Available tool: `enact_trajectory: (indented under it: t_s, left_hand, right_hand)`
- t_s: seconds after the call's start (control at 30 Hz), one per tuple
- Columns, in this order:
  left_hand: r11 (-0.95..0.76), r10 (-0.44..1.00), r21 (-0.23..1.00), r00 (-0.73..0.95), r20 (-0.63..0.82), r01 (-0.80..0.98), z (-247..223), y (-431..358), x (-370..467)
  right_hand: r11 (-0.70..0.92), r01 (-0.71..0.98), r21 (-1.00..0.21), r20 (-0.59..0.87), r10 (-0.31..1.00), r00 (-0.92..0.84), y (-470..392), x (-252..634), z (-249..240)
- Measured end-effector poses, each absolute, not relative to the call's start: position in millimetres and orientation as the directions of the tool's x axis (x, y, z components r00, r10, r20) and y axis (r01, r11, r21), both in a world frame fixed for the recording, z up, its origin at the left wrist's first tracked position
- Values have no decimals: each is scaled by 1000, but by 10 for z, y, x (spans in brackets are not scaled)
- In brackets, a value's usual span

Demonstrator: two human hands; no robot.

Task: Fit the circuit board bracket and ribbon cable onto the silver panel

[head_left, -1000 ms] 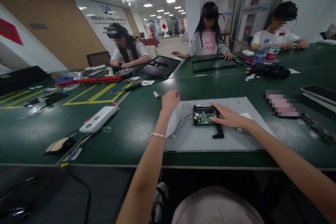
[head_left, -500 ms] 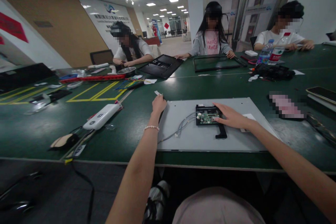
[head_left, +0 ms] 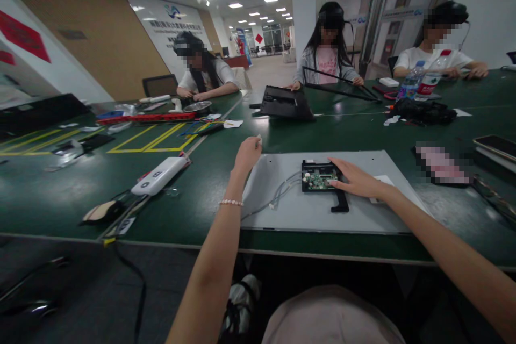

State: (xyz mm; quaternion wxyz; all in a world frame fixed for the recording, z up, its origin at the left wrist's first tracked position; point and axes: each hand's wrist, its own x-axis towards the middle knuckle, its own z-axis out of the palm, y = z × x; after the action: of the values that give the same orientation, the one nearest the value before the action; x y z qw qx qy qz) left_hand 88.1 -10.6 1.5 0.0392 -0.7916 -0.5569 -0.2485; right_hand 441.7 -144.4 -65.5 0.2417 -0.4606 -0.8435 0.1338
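Note:
A grey flat panel [head_left: 282,215] lies on the green table in front of me. On it sits a black bracket [head_left: 341,201] carrying a green circuit board [head_left: 320,180], with grey cables [head_left: 278,193] running off to the left. My right hand [head_left: 357,178] rests at the bracket's right side, fingers stretched and spread, thumb touching near the board's lower right corner. Above the panel's far left corner is my left hand [head_left: 248,155], its fingers pinched on a small whitish scrap [head_left: 259,140], perhaps paper or tape. A bead bracelet circles the left wrist.
Left of the panel lie a white power bank-like device [head_left: 159,176] and a beige-black mouse [head_left: 104,212]. A phone [head_left: 441,164] and glasses [head_left: 494,196] are at the right. Across the table, a person handles a black cover [head_left: 286,103] and a thin frame [head_left: 342,86]; two others sit nearby.
My left hand has moved slightly up and right with the whitish scrap. My right hand stays in place. Across the table, the black cover and the frame have been tilted up and moved.

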Motion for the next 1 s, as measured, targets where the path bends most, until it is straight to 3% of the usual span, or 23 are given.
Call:
enact_trajectory:
  t_s: [0.17,0.3,0.53,0.8,1.0]
  left_hand:
    - [-547,810,203,452,375,812,309,-974,1200]
    - [-562,818,210,500,284,800,176,-1725,1338]
    - [-534,826,269,426,369,802,-200,-2127,1401]
    - [-472,855,326,334,398,819,-288,-2221,1423]
    - [-312,886,461,79,456,831,-166,-2108,1473]
  right_hand:
    - [534,718,-448,279,846,-455,-1453,4416,-636]
    - [539,716,-443,280,842,-461,-1461,4415,-628]
    - [533,716,-450,268,846,-461,-1463,4434,-646]
    - [515,736,-439,254,857,-449,-1451,4433,-672]
    - [519,735,-436,256,854,-452,-1442,4441,-686]
